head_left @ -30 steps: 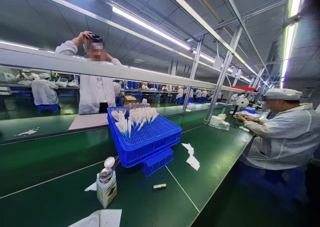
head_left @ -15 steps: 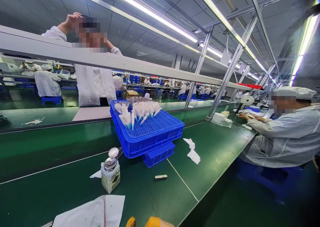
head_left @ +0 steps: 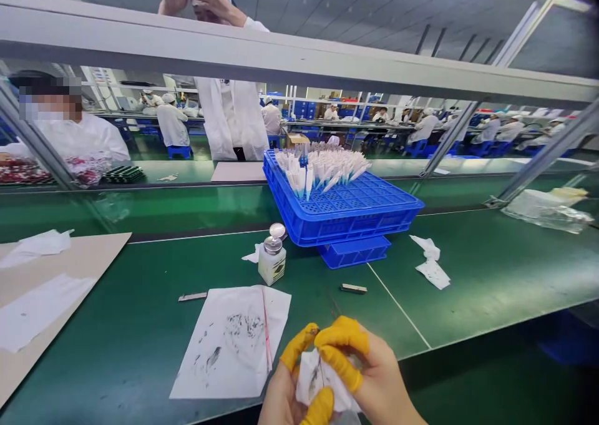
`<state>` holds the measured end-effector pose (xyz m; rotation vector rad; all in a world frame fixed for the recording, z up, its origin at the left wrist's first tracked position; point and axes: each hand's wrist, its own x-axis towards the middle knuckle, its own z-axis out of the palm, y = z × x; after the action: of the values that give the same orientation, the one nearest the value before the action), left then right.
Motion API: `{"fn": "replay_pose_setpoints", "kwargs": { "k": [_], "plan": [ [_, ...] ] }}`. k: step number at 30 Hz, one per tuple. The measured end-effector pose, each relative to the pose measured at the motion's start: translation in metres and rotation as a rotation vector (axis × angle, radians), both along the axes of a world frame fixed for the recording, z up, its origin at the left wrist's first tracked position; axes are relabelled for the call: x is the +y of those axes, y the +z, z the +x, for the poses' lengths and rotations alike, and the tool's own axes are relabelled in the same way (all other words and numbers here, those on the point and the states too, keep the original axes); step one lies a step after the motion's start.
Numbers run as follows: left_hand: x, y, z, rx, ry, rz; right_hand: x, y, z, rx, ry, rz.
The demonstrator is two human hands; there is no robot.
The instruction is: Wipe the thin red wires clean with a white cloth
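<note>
My left hand (head_left: 283,384) and my right hand (head_left: 374,366), both wearing yellow finger cots, meet at the near edge of the bench. Between them is a crumpled white wipe (head_left: 307,378) with dark smudges, and both hands close on it. A small dark bit shows at the fingertips, too small to name. Left of my hands lies a white sheet (head_left: 234,350) with black smears and a red line. Beyond it stands a square pump bottle (head_left: 272,266) with its metal lid raised. A small dark bar (head_left: 354,288) rests on the bench ahead of my right hand.
A blue crate (head_left: 355,219) holding many white-and-teal pointed pieces sits on a smaller blue bin (head_left: 358,251). Used wipes (head_left: 433,272) lie to its right. At left is a beige board (head_left: 100,256) with white papers. A metal rail (head_left: 299,53) crosses above; a person stands behind it.
My view has swung left and down. Both hands are now in full sight with the wipe, where only yellow fingertips showed at the bottom edge before. The co-worker at right has left the view.
</note>
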<state>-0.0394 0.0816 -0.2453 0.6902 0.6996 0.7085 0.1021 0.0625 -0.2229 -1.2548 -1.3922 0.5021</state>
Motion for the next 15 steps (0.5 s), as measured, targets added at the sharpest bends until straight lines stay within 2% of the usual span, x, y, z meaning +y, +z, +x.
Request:
{"fn": "replay_pose_setpoints", "kwargs": {
  "k": [4,9,12,15],
  "plan": [
    [-0.006,0.001,0.003,0.039,0.107,-0.078,0.000,-0.002,-0.007,0.290,0.005,-0.094],
    [-0.014,0.008,0.010,0.020,0.256,-0.050,0.000,0.012,-0.020,0.662,-0.077,-0.274],
    [-0.018,0.006,0.013,0.003,0.342,0.028,-0.001,0.012,-0.021,0.760,-0.091,-0.323],
    [-0.019,0.001,0.013,0.017,0.372,0.058,-0.001,0.000,-0.016,0.776,-0.045,-0.329]
  ]
}}
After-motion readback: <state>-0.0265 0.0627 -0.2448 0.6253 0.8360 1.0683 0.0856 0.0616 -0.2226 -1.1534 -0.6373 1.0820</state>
